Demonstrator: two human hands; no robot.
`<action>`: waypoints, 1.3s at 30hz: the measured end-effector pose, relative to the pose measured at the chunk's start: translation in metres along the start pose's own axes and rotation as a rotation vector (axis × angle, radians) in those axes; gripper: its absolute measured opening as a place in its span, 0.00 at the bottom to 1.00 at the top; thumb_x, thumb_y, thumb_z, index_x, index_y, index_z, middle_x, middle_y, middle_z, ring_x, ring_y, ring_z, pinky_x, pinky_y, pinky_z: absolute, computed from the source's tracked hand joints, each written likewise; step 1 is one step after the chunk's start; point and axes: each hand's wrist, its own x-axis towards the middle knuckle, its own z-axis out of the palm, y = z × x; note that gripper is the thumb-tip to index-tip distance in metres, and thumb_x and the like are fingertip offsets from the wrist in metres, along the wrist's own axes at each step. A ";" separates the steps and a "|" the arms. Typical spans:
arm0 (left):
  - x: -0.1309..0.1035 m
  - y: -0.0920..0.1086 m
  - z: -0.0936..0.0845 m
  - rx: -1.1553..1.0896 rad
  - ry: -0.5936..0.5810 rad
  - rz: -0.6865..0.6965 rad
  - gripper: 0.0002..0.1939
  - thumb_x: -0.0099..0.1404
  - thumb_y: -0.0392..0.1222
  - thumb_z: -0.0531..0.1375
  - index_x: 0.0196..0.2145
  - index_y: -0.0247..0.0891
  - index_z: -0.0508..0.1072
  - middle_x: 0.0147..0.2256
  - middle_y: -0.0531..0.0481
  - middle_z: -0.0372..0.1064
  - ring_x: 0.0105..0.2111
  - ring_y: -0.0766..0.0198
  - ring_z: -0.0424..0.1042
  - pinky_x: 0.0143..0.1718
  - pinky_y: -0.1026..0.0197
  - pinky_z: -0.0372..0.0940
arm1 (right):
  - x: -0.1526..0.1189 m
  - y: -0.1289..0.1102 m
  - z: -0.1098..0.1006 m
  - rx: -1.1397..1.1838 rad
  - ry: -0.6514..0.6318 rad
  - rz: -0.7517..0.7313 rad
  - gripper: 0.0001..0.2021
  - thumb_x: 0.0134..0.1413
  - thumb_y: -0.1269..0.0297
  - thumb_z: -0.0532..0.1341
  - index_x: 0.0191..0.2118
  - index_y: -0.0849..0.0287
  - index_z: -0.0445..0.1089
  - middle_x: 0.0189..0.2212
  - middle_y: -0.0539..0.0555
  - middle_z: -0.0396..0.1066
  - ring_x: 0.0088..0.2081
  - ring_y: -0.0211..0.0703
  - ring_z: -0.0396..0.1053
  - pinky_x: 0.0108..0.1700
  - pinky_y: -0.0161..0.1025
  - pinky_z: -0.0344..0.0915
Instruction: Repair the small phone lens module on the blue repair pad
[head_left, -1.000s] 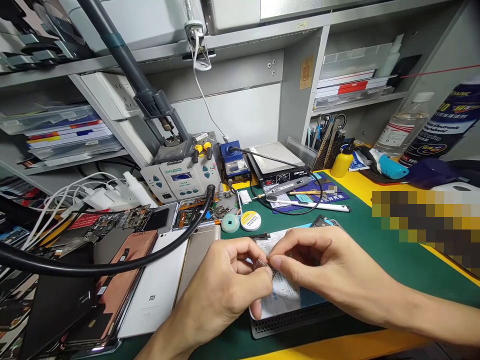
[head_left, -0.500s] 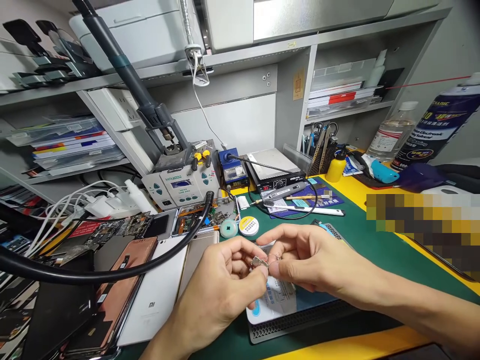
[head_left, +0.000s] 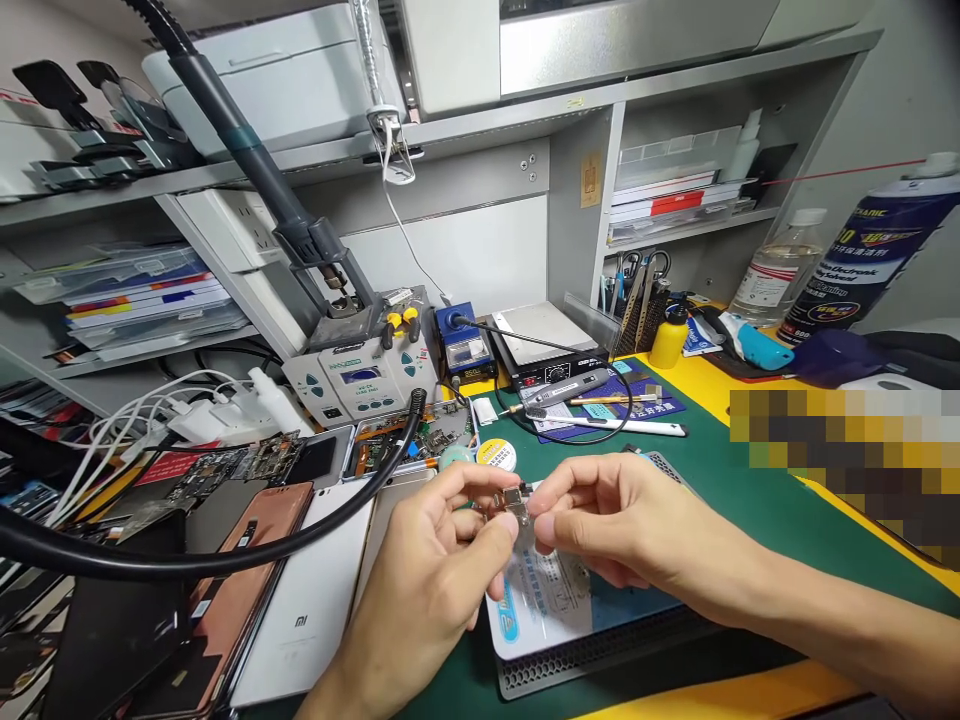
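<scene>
Between the thumb and fingertips of my left hand (head_left: 442, 575) is a small metallic electronic part (head_left: 514, 497), with a squarish silvery piece and a dark bit at its top. Its exact kind is too small to tell. My right hand (head_left: 622, 520) is closed in a pinch just right of the part, fingertips at its edge; whatever they grip is hidden. Both hands hover over a white and blue printed card or box (head_left: 547, 600), which lies on a grey perforated plate (head_left: 592, 655).
Phones, including a white one (head_left: 304, 620), and circuit boards crowd the left. A black hose (head_left: 225, 565) arches across them. Behind stand a hot-air station (head_left: 360, 380) and a hot plate (head_left: 551, 330). A soldering pen (head_left: 562, 388) and brush (head_left: 637, 425) lie on the green mat (head_left: 757, 510).
The part has turned in my left fingers, so its squarish face now shows more. My right fingertips have shifted slightly, and the view has moved a little.
</scene>
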 end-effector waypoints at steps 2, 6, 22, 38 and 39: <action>0.001 -0.001 -0.001 -0.013 0.011 0.002 0.19 0.65 0.47 0.60 0.50 0.37 0.65 0.20 0.57 0.64 0.18 0.70 0.59 0.16 0.69 0.54 | 0.000 0.000 0.000 -0.032 0.019 -0.016 0.10 0.51 0.61 0.69 0.31 0.63 0.73 0.16 0.44 0.63 0.16 0.28 0.54 0.18 0.28 0.48; 0.005 -0.004 -0.002 -0.067 -0.028 -0.042 0.18 0.66 0.47 0.59 0.50 0.35 0.65 0.19 0.58 0.64 0.15 0.73 0.56 0.16 0.70 0.52 | 0.000 0.000 0.001 -0.071 0.036 -0.058 0.10 0.53 0.61 0.68 0.30 0.63 0.73 0.14 0.43 0.60 0.16 0.28 0.54 0.18 0.28 0.49; 0.009 -0.003 0.003 -0.164 -0.086 -0.074 0.15 0.64 0.47 0.62 0.43 0.33 0.69 0.18 0.57 0.65 0.11 0.76 0.55 0.11 0.73 0.49 | 0.000 -0.002 0.006 -0.032 0.084 -0.071 0.09 0.55 0.64 0.66 0.29 0.64 0.72 0.18 0.46 0.66 0.15 0.27 0.56 0.17 0.27 0.50; 0.008 -0.005 0.002 -0.176 0.008 -0.044 0.14 0.63 0.46 0.63 0.43 0.35 0.70 0.17 0.58 0.62 0.14 0.73 0.54 0.13 0.71 0.51 | 0.000 0.002 0.004 -0.077 0.098 -0.094 0.09 0.56 0.62 0.65 0.30 0.63 0.73 0.15 0.44 0.61 0.16 0.29 0.55 0.17 0.27 0.52; 0.008 -0.006 0.002 -0.176 0.000 -0.047 0.13 0.63 0.45 0.62 0.42 0.35 0.70 0.17 0.58 0.62 0.15 0.73 0.54 0.13 0.71 0.51 | -0.001 0.002 0.005 -0.083 0.101 -0.092 0.09 0.56 0.62 0.65 0.30 0.63 0.73 0.15 0.44 0.61 0.16 0.29 0.55 0.17 0.27 0.52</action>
